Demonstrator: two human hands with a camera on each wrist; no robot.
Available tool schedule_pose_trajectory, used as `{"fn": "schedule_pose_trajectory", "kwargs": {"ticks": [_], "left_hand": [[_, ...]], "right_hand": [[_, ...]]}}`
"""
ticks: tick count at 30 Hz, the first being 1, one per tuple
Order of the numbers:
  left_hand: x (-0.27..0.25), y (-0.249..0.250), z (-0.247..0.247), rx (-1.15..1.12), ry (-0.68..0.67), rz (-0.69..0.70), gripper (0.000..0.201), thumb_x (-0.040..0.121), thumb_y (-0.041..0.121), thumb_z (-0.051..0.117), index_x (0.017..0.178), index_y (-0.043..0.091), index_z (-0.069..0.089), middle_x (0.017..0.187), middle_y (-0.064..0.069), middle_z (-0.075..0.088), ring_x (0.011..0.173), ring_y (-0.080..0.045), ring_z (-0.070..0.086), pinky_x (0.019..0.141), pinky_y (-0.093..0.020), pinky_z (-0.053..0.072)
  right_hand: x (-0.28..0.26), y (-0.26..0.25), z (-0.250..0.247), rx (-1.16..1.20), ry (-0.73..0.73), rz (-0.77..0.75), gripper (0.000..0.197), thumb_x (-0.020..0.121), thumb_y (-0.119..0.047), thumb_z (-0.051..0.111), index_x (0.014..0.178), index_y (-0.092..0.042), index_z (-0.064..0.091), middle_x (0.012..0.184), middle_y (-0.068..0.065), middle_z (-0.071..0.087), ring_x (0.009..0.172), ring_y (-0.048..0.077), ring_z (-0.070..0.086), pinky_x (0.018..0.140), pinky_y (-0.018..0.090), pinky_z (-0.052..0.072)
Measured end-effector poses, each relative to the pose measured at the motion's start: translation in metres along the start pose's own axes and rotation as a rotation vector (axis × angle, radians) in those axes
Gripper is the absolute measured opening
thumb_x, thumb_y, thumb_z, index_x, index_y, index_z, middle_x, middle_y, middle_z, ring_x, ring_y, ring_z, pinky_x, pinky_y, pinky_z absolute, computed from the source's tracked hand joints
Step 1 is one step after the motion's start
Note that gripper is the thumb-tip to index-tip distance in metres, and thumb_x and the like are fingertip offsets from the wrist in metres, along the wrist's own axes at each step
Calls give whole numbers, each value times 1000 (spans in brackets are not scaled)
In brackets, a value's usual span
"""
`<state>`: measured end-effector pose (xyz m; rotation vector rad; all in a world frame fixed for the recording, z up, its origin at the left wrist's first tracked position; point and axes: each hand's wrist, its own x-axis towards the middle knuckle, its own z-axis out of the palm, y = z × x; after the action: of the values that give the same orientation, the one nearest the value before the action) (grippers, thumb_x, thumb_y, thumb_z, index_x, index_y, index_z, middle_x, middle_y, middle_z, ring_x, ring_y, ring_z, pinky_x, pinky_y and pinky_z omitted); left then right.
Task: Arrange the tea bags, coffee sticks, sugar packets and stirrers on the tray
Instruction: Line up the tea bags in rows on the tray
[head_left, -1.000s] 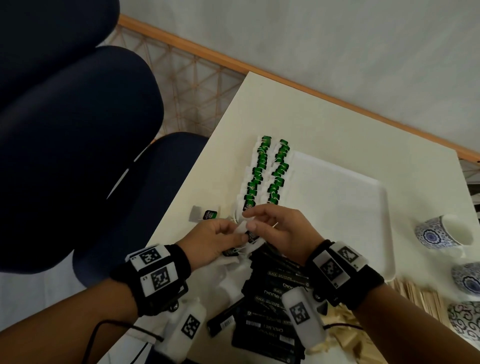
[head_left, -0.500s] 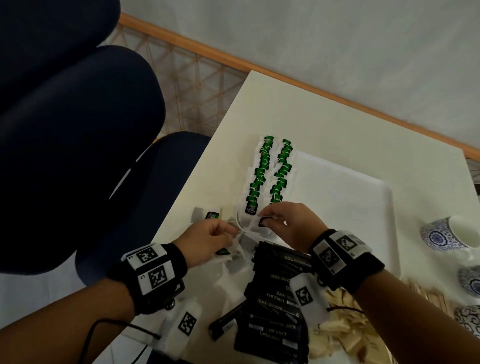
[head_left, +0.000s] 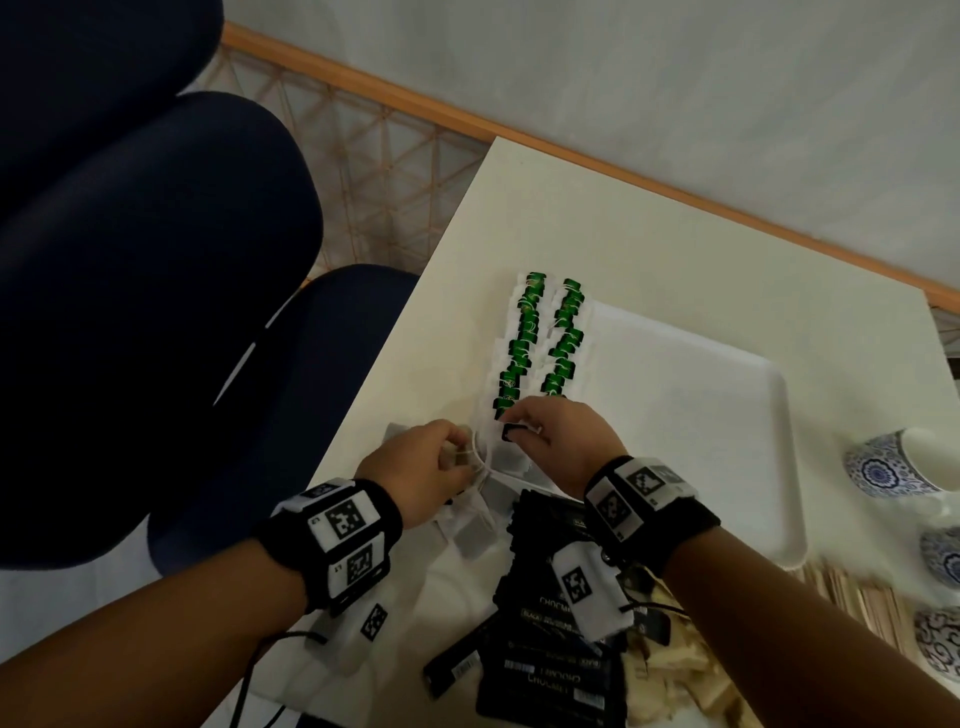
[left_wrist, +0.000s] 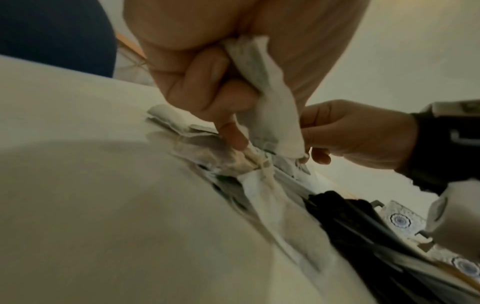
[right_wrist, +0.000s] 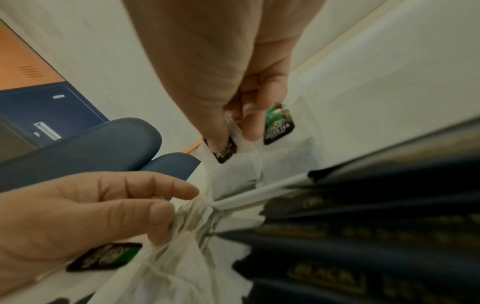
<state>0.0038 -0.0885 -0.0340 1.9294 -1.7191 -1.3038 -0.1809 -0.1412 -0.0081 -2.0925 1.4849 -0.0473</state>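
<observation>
Two rows of tea bags with green tags lie along the left edge of the white tray. My right hand pinches a tea bag by its dark tag at the near end of the rows. My left hand grips a bunch of white tea bags just left of it, over a loose heap of tea bags. Black coffee sticks are stacked under my right wrist. Wooden stirrers and pale sugar packets lie at the lower right.
Three blue-patterned cups stand at the table's right edge. Dark blue chairs stand left of the table. The tray's middle and right part hold nothing.
Both hands have moved a little away from me toward the near end of the tea bag rows. The right hand now holds a tea bag tag lower, at the tray's corner.
</observation>
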Motion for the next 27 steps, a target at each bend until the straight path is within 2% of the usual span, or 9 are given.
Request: {"fn": "schedule_pose_trajectory", "kwargs": {"ticks": [4,10,13,15,17,19,21,24,27], "left_hand": [[-2,4,1,168,-67,20,26,88,42,60,111,34,52,86,14,54,84,-12,57,74,-28,47],[-2,-2,0,102,-185,97,25,87,24,63,110,35,61,88,12,59,73,-4,57,64,-16,44],[1,-6,0,43,-220,122,30,86,16,62,109,36,66,94,13,65,81,-2,62,76,-20,53],[2,-7,0,25,-223,125,30,86,16,63,106,37,68,90,16,66,81,-1,63,80,-23,54],[4,-6,1,-5,-163,106,20,85,23,64,97,38,67,79,13,67,72,-5,64,76,-29,56],[6,-2,-1,-37,-57,85,5,83,34,68,86,34,63,64,9,61,59,-10,57,69,-35,53],[10,4,-5,-20,6,66,13,82,37,68,84,29,57,66,8,58,61,-12,54,68,-37,52],[17,15,-11,143,0,21,27,81,49,66,86,28,50,79,8,58,70,-13,57,68,-33,48],[24,26,-10,274,-15,-15,41,73,64,66,79,27,48,78,10,58,70,-10,56,59,-28,41]], "right_hand": [[-7,9,1,37,21,-6,21,93,-25,55,110,-22,66,110,-2,67,101,18,59,85,30,46],[-8,11,2,102,41,-1,18,92,-24,57,107,-23,68,108,-3,68,98,16,60,84,28,46],[-5,8,4,111,42,0,18,91,-23,57,106,-22,68,108,-3,68,98,16,60,83,25,45],[-2,6,6,116,43,-6,18,91,-23,58,106,-21,69,107,-3,69,98,16,61,82,25,44],[0,5,8,138,57,-12,18,90,-22,59,106,-21,68,106,-2,69,97,17,61,81,26,45],[1,6,7,154,89,-9,21,89,-25,63,109,-21,66,101,-2,65,91,15,59,78,25,44],[-2,10,3,186,154,-4,25,86,-24,67,110,-22,64,94,-6,56,80,11,54,73,20,43],[-11,23,-3,175,274,0,16,81,-18,71,92,-25,62,84,-10,51,69,3,50,64,10,36],[-18,36,-2,44,155,41,18,78,-23,73,77,-31,56,76,-16,47,66,-3,45,60,9,31]]}}
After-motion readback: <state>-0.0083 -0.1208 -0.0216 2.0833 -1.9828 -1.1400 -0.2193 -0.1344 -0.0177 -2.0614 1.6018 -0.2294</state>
